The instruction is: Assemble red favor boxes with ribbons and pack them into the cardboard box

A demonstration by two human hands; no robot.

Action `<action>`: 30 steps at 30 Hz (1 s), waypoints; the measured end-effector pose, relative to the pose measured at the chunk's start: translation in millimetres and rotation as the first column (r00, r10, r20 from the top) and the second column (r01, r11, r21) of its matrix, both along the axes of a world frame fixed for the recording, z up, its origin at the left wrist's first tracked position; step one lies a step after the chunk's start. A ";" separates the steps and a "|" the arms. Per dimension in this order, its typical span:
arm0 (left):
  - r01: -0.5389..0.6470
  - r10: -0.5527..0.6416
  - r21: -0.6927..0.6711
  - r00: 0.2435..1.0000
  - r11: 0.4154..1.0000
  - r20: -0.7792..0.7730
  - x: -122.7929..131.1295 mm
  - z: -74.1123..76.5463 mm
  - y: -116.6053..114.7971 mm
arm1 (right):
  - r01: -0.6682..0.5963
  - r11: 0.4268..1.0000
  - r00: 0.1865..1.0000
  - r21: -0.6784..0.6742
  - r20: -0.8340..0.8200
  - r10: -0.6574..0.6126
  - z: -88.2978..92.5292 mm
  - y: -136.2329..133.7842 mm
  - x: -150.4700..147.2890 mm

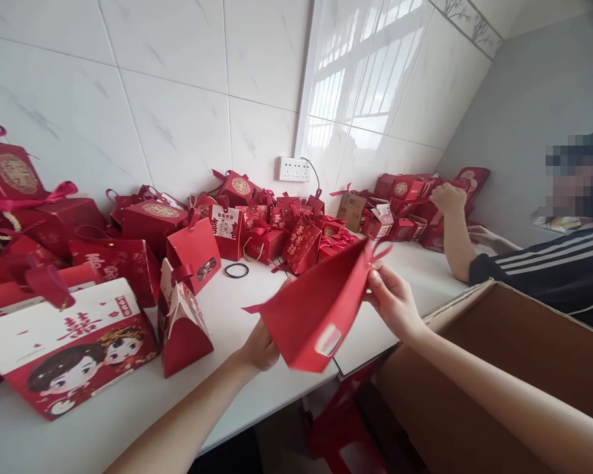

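Above the front edge of the white table I hold up a red gift box, tilted, with a small clear window low on one face. My left hand is closed around its left side, the fingers partly hidden behind the box. With thumb and fingers, my right hand pinches the top edge by a red ribbon loop. To the left stand a triangular red and cream gift box and a larger white and red box printed with two cartoon faces.
Many red gift boxes crowd the table along the tiled wall. A black ring lies on the white tabletop. At right is a large open cardboard box; beyond it, a co-worker's hand is near more boxes. A red stool sits below.
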State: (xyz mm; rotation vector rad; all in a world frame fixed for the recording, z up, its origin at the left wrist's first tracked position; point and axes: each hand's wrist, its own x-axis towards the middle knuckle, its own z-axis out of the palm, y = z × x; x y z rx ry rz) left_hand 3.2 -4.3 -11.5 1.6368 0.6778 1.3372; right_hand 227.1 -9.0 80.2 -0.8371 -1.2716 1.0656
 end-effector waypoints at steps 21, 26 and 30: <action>0.150 -0.154 -0.159 0.988 0.976 -0.012 3.7 26.3 -7.1 | 0.000 0.683 0.991 -0.730 -0.090 -0.096 56.1 -64.0 1.2; 0.157 -0.174 -0.096 0.962 0.983 -0.213 1.6 26.9 -9.4 | 0.021 0.844 0.998 -0.537 -0.043 -0.052 44.8 -99.0 20.9; 0.060 -0.083 -0.080 0.941 0.995 -0.328 -0.8 24.3 -4.6 | 0.246 0.927 0.968 -0.283 0.020 -0.251 33.9 -127.2 44.8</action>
